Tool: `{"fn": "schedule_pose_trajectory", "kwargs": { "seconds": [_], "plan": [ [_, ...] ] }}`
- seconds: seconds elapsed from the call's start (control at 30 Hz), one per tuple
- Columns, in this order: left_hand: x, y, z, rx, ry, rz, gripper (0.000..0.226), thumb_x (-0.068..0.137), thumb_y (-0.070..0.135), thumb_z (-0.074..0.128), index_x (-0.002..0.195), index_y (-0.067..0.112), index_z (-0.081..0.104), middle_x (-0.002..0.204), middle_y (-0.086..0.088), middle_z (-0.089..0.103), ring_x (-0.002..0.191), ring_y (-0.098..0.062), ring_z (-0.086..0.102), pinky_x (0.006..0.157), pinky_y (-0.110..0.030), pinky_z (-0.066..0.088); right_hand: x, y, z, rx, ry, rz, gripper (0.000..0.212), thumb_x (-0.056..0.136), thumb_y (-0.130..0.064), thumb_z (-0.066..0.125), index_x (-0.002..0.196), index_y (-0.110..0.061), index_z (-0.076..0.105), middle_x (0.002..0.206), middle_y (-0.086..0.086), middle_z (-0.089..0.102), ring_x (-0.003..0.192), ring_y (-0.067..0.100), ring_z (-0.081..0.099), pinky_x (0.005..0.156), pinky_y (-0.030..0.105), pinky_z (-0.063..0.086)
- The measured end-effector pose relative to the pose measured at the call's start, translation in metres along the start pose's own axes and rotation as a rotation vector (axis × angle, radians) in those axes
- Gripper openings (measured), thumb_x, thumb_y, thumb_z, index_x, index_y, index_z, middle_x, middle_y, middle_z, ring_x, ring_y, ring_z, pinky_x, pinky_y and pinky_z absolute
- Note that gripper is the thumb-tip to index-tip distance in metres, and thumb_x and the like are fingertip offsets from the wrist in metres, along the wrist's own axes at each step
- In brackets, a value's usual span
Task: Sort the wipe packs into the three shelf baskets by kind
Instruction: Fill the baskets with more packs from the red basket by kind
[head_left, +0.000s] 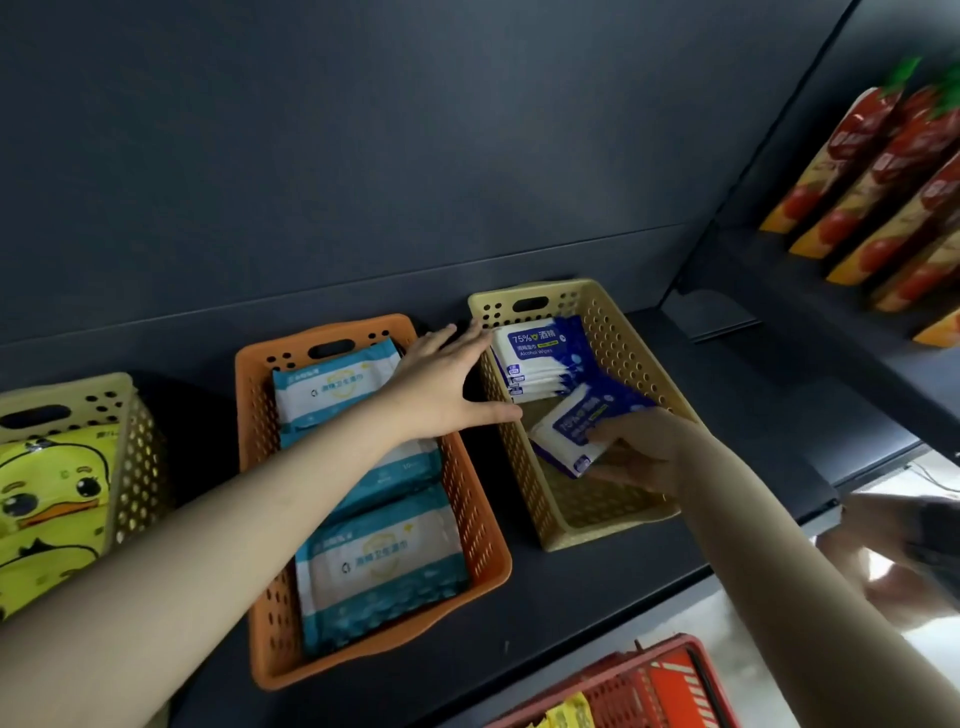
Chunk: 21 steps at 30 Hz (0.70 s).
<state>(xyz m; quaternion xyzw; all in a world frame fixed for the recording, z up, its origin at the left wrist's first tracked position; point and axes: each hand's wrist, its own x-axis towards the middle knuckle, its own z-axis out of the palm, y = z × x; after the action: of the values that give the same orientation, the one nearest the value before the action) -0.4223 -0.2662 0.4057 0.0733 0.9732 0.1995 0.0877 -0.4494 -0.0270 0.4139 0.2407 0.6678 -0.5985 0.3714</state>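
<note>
Three baskets stand on a dark shelf. The left yellow basket (132, 441) holds yellow duck-print wipe packs (49, 499). In the middle, the orange basket (483, 525) holds teal-and-white wipe packs (379, 566). The right yellow basket (618, 332) holds a stack of blue alcohol wipe packs (535, 353) at its far end. My right hand (644, 449) reaches into that basket and grips a blue alcohol wipe pack (571, 431), tilted above the basket floor. My left hand (447, 384) lies with straight, spread fingers on the right basket's left wall, thumb over its rim.
A red shopping basket (649, 686) with yellow packs sits below the shelf's front edge. Red-and-orange tomato sauce pouches (883, 176) line the neighbouring shelf at the upper right. The dark back wall rises right behind the baskets.
</note>
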Motion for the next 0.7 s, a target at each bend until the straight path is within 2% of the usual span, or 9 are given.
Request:
{"fn": "schedule_pose_trajectory", "kwargs": {
  "seconds": [0.07, 0.17, 0.3, 0.4, 0.47, 0.53, 0.6, 0.7],
  "plan": [
    [0.000, 0.000, 0.000, -0.001, -0.002, -0.001, 0.103, 0.075, 0.077, 0.046, 0.153, 0.026, 0.003, 0.161, 0.007, -0.004, 0.148, -0.017, -0.002, 0.119, -0.037, 0.000, 0.003, 0.001, 0.002, 0.098, 0.010, 0.036, 0.031, 0.087, 0.011, 0.056, 0.115, -0.003, 0.052, 0.104, 0.018, 0.067, 0.088, 0.030, 0.068, 0.062, 0.044, 0.059],
    [0.000, 0.001, -0.001, -0.007, -0.006, -0.006, 0.103, 0.075, 0.077, 0.047, 0.153, 0.027, 0.003, 0.161, 0.007, -0.004, 0.148, -0.018, -0.001, 0.120, -0.038, 0.001, 0.010, 0.001, 0.011, 0.088, 0.077, 0.086, 0.034, 0.086, 0.006, 0.060, 0.117, -0.003, 0.052, 0.101, 0.016, 0.068, 0.085, 0.027, 0.067, 0.059, 0.039, 0.058],
    [0.000, 0.000, 0.000, 0.002, -0.015, -0.014, 0.104, 0.074, 0.079, 0.046, 0.154, 0.027, 0.003, 0.161, 0.007, -0.005, 0.148, -0.019, -0.001, 0.119, -0.038, 0.001, 0.013, 0.000, 0.021, 0.145, 0.064, 0.133, 0.014, 0.088, 0.006, 0.058, 0.101, 0.001, 0.053, 0.090, 0.018, 0.063, 0.081, 0.027, 0.064, 0.054, 0.038, 0.057],
    [0.001, -0.001, 0.000, 0.004, -0.016, -0.010, 0.105, 0.073, 0.080, 0.046, 0.154, 0.027, 0.003, 0.161, 0.008, -0.005, 0.148, -0.019, 0.000, 0.120, -0.039, 0.002, 0.013, -0.001, 0.025, 0.164, 0.077, 0.146, 0.017, 0.089, 0.005, 0.058, 0.104, 0.000, 0.051, 0.091, 0.019, 0.062, 0.097, 0.029, 0.066, 0.052, 0.040, 0.056],
    [0.001, -0.001, -0.001, -0.004, -0.021, -0.011, 0.105, 0.074, 0.079, 0.047, 0.154, 0.026, 0.003, 0.161, 0.007, -0.005, 0.148, -0.019, 0.001, 0.120, -0.039, 0.003, 0.013, -0.001, 0.029, 0.133, 0.084, 0.142, 0.018, 0.090, 0.002, 0.059, 0.105, 0.000, 0.050, 0.091, 0.018, 0.064, 0.101, 0.028, 0.066, 0.050, 0.040, 0.056],
    [0.001, -0.001, -0.001, -0.005, -0.023, -0.015, 0.105, 0.073, 0.079, 0.047, 0.154, 0.026, 0.003, 0.161, 0.007, -0.005, 0.148, -0.019, 0.001, 0.121, -0.039, 0.003, 0.013, 0.000, 0.031, 0.071, 0.107, 0.128, 0.015, 0.092, -0.001, 0.057, 0.106, 0.000, 0.050, 0.100, 0.018, 0.066, 0.105, 0.028, 0.065, 0.060, 0.040, 0.058],
    [0.001, 0.000, 0.000, -0.002, -0.022, -0.015, 0.106, 0.073, 0.080, 0.046, 0.154, 0.026, 0.004, 0.161, 0.007, -0.005, 0.148, -0.020, 0.002, 0.120, -0.039, 0.003, 0.016, 0.003, 0.031, 0.042, 0.148, 0.113, 0.025, 0.095, 0.000, 0.052, 0.119, 0.000, 0.047, 0.118, 0.018, 0.064, 0.112, 0.028, 0.062, 0.078, 0.041, 0.055],
    [0.002, 0.000, 0.000, -0.005, -0.020, -0.015, 0.106, 0.072, 0.080, 0.045, 0.154, 0.027, 0.004, 0.161, 0.007, -0.004, 0.148, -0.020, 0.002, 0.121, -0.040, 0.003, 0.020, 0.003, 0.031, 0.026, 0.192, 0.099, 0.033, 0.096, 0.002, 0.048, 0.129, 0.001, 0.043, 0.128, 0.017, 0.059, 0.117, 0.029, 0.059, 0.092, 0.040, 0.050]
  ]
}}
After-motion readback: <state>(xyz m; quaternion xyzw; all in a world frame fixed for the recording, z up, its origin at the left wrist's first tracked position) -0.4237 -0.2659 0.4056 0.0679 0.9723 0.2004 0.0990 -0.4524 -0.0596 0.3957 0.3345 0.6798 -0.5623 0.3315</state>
